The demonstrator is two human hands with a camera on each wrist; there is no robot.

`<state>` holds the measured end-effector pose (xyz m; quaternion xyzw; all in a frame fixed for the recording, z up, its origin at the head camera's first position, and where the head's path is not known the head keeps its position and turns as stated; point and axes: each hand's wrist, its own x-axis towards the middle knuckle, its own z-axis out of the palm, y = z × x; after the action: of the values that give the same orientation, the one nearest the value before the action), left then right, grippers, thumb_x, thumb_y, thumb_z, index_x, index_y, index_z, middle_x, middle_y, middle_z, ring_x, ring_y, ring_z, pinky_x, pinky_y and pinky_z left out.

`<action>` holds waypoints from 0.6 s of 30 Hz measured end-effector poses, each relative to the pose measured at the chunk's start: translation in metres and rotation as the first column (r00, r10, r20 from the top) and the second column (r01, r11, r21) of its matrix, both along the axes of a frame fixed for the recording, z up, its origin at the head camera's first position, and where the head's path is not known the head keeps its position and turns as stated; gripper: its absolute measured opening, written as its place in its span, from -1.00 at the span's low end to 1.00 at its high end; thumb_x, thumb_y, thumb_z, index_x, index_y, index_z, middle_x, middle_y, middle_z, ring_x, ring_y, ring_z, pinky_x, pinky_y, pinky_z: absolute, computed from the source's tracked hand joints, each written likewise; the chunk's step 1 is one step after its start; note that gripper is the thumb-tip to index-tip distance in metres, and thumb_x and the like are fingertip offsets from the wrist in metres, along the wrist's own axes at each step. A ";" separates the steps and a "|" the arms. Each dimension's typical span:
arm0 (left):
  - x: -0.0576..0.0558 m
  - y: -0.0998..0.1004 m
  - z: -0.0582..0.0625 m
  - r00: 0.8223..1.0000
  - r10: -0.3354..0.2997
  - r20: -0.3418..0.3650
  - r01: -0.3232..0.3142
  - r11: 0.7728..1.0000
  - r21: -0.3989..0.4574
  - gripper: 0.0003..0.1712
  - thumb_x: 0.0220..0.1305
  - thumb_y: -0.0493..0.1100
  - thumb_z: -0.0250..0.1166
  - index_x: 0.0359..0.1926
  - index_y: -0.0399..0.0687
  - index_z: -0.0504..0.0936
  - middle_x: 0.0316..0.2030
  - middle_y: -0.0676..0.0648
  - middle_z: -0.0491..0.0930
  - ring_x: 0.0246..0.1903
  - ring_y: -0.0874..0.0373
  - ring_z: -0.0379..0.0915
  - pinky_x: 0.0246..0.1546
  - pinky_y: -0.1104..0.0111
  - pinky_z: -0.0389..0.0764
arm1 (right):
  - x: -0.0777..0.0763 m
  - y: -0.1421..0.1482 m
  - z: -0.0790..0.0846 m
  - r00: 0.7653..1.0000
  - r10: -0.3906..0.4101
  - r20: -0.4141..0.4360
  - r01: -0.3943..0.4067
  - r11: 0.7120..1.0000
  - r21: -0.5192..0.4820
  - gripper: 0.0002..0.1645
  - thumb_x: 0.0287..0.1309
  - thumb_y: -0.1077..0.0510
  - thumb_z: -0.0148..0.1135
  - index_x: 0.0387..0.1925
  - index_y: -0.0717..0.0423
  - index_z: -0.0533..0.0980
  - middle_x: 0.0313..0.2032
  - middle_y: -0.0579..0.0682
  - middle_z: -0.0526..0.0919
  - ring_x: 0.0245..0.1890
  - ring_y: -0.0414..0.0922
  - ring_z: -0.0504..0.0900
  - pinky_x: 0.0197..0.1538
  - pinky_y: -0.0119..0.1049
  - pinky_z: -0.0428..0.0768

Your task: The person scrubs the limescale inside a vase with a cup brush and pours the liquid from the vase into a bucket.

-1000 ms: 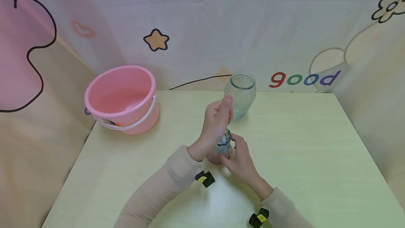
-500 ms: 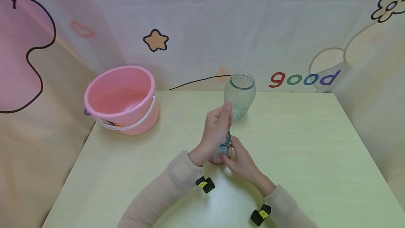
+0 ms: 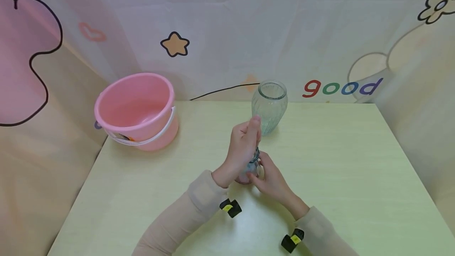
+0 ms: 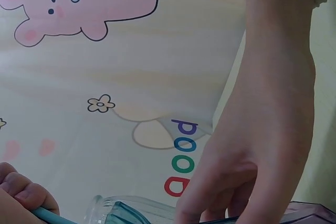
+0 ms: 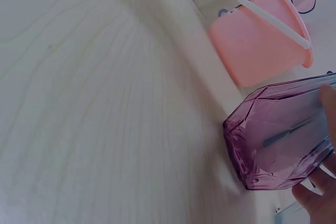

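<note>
My left hand is curled round a thin teal stick, which shows below the fist in the left wrist view. A small faceted glass vase, blue at the top and purple at the base, stands beneath that fist. With thumb and fingers my right hand grips the vase's side. Through the purple glass in the right wrist view, a dark slim end shows inside. The left hand hides most of the vase's mouth in the head view.
A larger clear glass vase stands just behind the hands. At the back left is a pink bucket with a white handle. A printed cloth hangs along the back edge of the pale table.
My left hand has come down a little toward the small vase over the first half second, then stays nearly still. The right hand keeps its hold on the vase.
</note>
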<state>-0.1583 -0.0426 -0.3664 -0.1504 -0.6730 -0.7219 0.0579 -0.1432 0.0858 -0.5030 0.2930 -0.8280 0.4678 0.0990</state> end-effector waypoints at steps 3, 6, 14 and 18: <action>-0.002 0.000 0.000 1.000 0.014 -0.024 -0.014 1.000 0.003 -0.44 0.36 0.02 -0.09 -0.76 -0.14 0.23 -0.81 -0.02 0.14 -0.77 0.09 0.05 -0.75 0.37 0.06 | 0.000 -0.001 0.001 1.000 -0.009 0.009 0.009 1.000 -0.001 -0.23 -0.03 0.18 0.29 0.20 0.06 0.15 0.09 0.02 0.35 0.04 -0.13 0.34 0.01 -0.02 0.43; -0.003 0.000 0.005 0.998 0.027 -0.053 -0.026 1.000 0.009 -0.42 0.35 0.06 -0.09 -0.76 -0.14 0.23 -0.79 -0.05 0.16 -0.76 0.07 0.06 -0.73 0.36 0.10 | 0.001 -0.003 0.002 0.999 -0.031 0.020 0.031 1.000 -0.002 -0.23 -0.05 0.17 0.31 0.20 0.05 0.17 0.08 0.01 0.35 0.03 -0.13 0.34 0.00 -0.02 0.43; -0.004 0.001 0.018 0.997 0.026 -0.078 -0.025 1.000 0.011 -0.39 0.33 0.16 -0.08 -0.75 -0.12 0.22 -0.80 -0.07 0.13 -0.76 0.04 0.04 -0.73 0.36 0.07 | 0.003 -0.006 0.004 0.995 -0.091 0.044 0.091 0.996 -0.004 -0.17 -0.12 0.19 0.36 0.21 0.04 0.16 0.08 0.02 0.34 0.03 -0.13 0.34 -0.06 -0.10 0.49; -0.004 0.000 0.018 0.997 0.017 -0.079 -0.016 1.000 0.015 -0.39 0.33 0.16 -0.08 -0.75 -0.12 0.22 -0.80 -0.07 0.13 -0.77 0.04 0.03 -0.74 0.35 0.05 | 0.004 -0.007 0.004 0.994 -0.097 0.040 0.097 0.995 -0.006 -0.16 -0.13 0.20 0.37 0.20 0.07 0.17 0.07 0.03 0.34 0.03 -0.11 0.34 -0.08 -0.12 0.51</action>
<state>-0.1628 -0.0423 -0.3481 -0.1728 -0.6663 -0.7196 0.0913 -0.1395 0.0788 -0.4988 0.2427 -0.8411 0.4714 0.1065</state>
